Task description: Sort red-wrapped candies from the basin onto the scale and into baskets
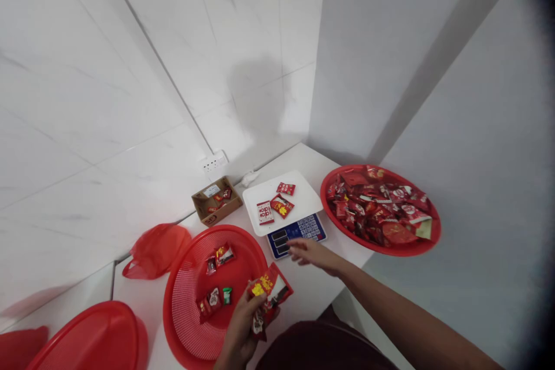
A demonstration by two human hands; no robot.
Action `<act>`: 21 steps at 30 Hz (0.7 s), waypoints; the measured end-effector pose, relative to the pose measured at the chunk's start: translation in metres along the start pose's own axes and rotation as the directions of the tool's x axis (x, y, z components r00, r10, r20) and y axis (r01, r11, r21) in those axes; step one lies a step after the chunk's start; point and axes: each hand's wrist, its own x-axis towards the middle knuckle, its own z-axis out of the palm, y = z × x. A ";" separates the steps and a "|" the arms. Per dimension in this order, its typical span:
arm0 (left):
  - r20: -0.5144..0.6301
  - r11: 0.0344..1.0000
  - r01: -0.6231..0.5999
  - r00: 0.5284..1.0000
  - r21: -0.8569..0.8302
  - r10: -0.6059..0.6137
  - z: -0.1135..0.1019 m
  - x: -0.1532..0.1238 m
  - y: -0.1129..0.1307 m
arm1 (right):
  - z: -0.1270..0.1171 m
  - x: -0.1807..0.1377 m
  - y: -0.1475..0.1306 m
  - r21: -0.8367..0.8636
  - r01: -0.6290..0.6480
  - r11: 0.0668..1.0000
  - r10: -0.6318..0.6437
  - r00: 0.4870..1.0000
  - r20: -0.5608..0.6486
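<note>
My left hand is closed around several red snack packets with yellow print, above the right rim of a red mesh basket. A few red packets and a small green-wrapped piece lie in that basket. My right hand is stretched out with nothing visible in it, just in front of the keypad of a blue digital scale. On the scale's white tray rest three packets, one of them mostly white.
At the right, a red basket is heaped with red packets. A cardboard box with a few packets stands by the wall. Left lie a red plastic bag and another red basket. A power socket is on the wall.
</note>
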 end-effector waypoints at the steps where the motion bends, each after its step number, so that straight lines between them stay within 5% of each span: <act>1: 0.029 1.000 0.012 0.999 0.025 -0.013 0.001 0.000 0.000 | 0.008 -0.012 0.008 0.001 -0.014 1.000 0.014 0.997 0.081; 6: 0.177 0.991 -0.016 0.984 0.132 -0.007 0.004 0.005 -0.005 | 0.049 -0.054 0.029 0.010 -0.066 0.998 0.059 0.945 0.322; 15: 0.236 0.936 0.009 0.967 0.353 -0.098 0.006 0.007 -0.010 | 0.066 -0.071 0.042 -0.003 -0.038 0.999 0.039 0.999 0.023; 21: 0.205 0.955 -0.033 0.978 0.294 -0.030 0.020 0.005 -0.019 | 0.047 -0.079 0.041 0.036 -0.038 0.999 0.036 0.998 0.051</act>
